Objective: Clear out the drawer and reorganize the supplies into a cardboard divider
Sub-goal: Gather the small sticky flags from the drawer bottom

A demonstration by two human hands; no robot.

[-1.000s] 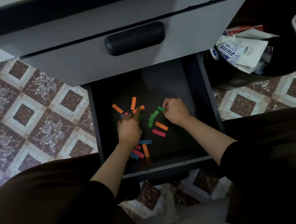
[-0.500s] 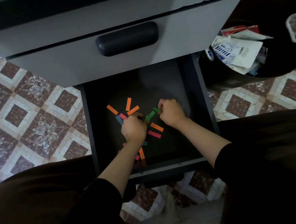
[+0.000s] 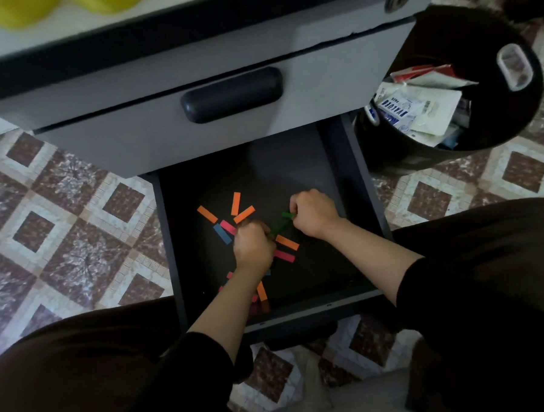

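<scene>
Strips (image 3: 207, 214) being picked out of the open drawer (image 3: 346, 265).
Head view: right hand (image 3: 312, 214) pinches a green strip (image 3: 287, 215) at the drawer's middle, probably to lift it out. Left hand (image 3: 254, 247) is curled knuckles-up just beside it over more strips; whether it grasps any I cannot tell. Other strips lie loose on the drawer's floor. No divider shows.

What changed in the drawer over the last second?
The left hand curled its fingers and slid right toward the right hand, uncovering the blue strip; whether it holds anything is hidden. The right hand kept pinching a green strip. The orange strips in the drawer stayed put.
</scene>
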